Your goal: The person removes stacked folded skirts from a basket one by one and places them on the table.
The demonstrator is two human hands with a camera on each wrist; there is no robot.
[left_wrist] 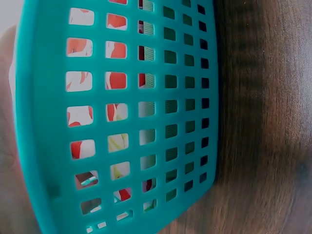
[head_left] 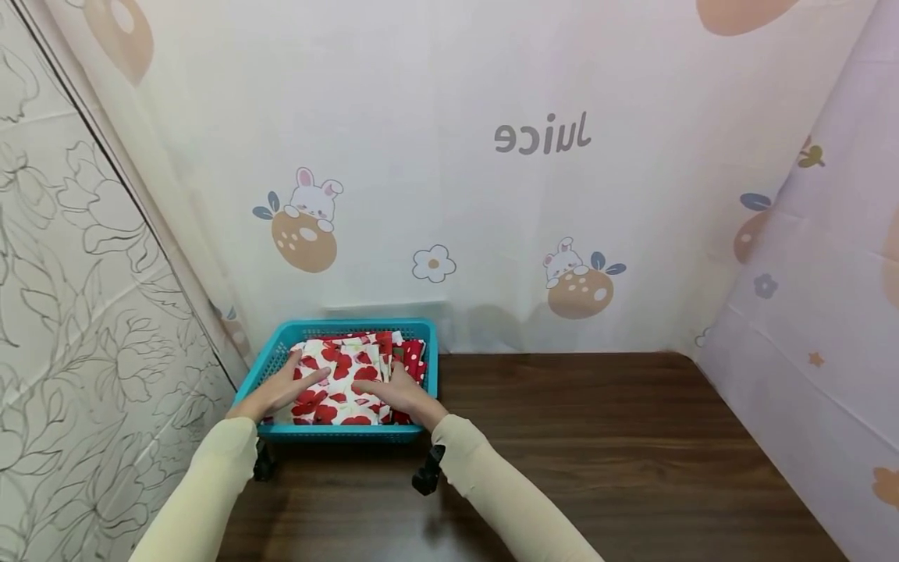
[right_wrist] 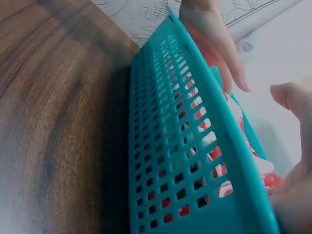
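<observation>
A turquoise perforated plastic basket stands on the table against the back curtain. Inside lies a folded white cloth with red poppies, on other folded red fabric; a red cloth with white dots shows at its right. My left hand reaches over the front left rim, fingers along the cloth's left side, thumb stretched over it. From the right, my right hand reaches in, thumb extended over the cloth and fingers at its right edge. In the right wrist view, the right thumb stands raised. The fingertips are partly hidden.
The dark wooden table extends to the right of the basket and in front of it. A printed curtain rises behind, and a flower-patterned sheet hangs close on the left. Black wrist cameras sit below the basket's front rim.
</observation>
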